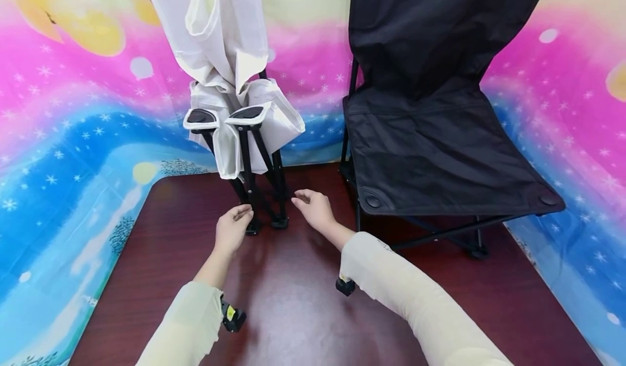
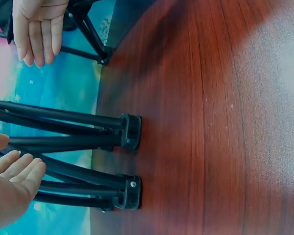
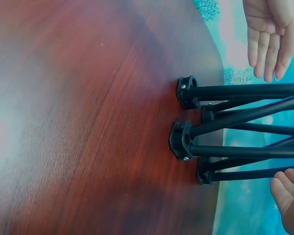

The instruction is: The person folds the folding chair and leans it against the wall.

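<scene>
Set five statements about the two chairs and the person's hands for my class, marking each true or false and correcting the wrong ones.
1. The legs of the white chair are gathered close together. True.
2. Both hands are clenched round those legs. False: the left hand and right hand are beside them, fingers relaxed.
3. The black chair has its seat spread out. True.
4. In the head view, the black chair stands left of the white chair. False: it stands right.
5. Both chairs stand on a reddish-brown surface. True.
</scene>
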Motion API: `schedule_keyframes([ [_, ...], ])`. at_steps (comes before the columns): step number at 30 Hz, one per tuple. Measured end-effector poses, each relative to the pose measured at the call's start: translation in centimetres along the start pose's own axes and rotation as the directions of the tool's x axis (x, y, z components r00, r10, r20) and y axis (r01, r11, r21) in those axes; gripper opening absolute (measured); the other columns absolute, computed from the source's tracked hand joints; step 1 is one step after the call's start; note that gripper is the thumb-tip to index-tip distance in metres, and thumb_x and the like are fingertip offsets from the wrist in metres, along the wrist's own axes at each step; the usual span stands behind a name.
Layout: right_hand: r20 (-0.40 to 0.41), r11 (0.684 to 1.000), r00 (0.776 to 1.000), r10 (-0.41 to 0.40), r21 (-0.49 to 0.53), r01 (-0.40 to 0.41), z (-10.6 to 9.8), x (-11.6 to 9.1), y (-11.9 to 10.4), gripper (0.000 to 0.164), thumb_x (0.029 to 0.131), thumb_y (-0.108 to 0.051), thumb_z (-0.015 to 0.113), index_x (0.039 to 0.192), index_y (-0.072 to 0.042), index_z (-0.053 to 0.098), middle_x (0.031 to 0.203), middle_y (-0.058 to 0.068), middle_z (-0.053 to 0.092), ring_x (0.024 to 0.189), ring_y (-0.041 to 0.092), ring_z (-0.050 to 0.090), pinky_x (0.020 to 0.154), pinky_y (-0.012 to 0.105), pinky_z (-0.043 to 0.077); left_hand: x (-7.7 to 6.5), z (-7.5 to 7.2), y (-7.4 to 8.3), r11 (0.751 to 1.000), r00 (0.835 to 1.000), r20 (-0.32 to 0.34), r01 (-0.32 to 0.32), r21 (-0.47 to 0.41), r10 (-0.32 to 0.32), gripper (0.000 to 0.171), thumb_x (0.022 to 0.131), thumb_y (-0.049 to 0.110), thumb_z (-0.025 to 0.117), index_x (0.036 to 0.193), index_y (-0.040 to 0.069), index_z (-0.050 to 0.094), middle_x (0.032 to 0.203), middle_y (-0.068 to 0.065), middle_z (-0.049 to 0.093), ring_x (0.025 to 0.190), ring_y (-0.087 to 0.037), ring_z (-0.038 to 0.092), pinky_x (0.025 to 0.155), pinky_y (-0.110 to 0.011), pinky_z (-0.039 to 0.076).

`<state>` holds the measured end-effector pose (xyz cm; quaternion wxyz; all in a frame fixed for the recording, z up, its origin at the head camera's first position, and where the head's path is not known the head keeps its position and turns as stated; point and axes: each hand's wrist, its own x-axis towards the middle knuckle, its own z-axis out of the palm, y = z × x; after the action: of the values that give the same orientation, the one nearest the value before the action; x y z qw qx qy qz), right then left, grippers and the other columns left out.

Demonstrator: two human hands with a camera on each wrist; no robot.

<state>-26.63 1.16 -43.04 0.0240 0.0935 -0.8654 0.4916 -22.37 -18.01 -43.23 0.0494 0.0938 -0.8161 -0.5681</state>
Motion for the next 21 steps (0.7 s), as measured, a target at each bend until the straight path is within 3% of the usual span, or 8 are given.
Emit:
schedule_keyframes([
  [10,0.018,0.998,0.998,-0.066,0.017,0.065,-1.6,-1.5,-1.3,0.029,0.084,-0.023,0.057,0.107,-0.007,0.06,0.102,0.005,0.062,0.091,0.013,0.058,0.074,0.024,0.046,-1.1,0.2,1.8,0.996,0.995,0.058,-0.085,-0.026,0.086,0.027,0.085,0.013,0.054,0.109,0.0,0.057,0.11,-0.014,0.057,0.101,-0.018,0.053,0.086,-0.03,0.04],
  [21,0.018,0.989,0.996,-0.091,0.117,0.088,-3.5,-3.1,-2.8,0.031,0.084,-0.023,0.057,0.11,-0.007,0.059,0.105,0.006,0.06,0.093,0.011,0.057,0.076,0.023,0.046,-2.4,0.2,3.6,0.984,0.977,0.118,-0.177,-0.014,0.177,0.03,0.085,0.017,0.054,0.112,0.002,0.056,0.111,-0.012,0.056,0.103,-0.017,0.052,0.085,-0.029,0.041],
])
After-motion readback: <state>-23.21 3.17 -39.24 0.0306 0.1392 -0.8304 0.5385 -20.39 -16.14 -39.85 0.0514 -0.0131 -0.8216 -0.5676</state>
